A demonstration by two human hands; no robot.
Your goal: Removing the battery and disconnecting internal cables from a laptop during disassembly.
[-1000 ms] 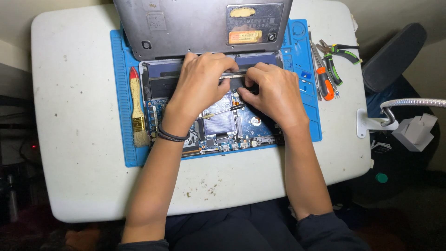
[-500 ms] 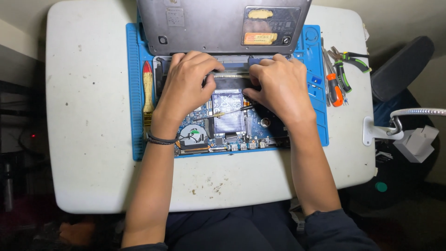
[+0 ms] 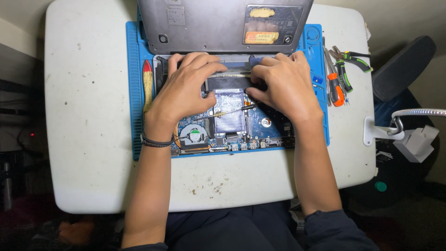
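An opened laptop base with its circuit board, round fan and silver shield exposed lies on a blue work mat. Its grey lid stands tilted up at the far side. My left hand rests palm down on the left of the board, fingers curled on a dark part near the hinge. My right hand presses on the same dark strip from the right, fingers bent. A thin screwdriver lies across the board between my hands.
A yellow brush with a red tip lies on the mat's left edge. Screwdrivers and green-handled pliers sit on the white table at right. A black chair and a white lamp clamp stand beyond the right edge.
Both hands have stayed on the dark part near the hinge, the fingers shifting slightly. The view has shifted, so the laptop sits a little differently in frame.
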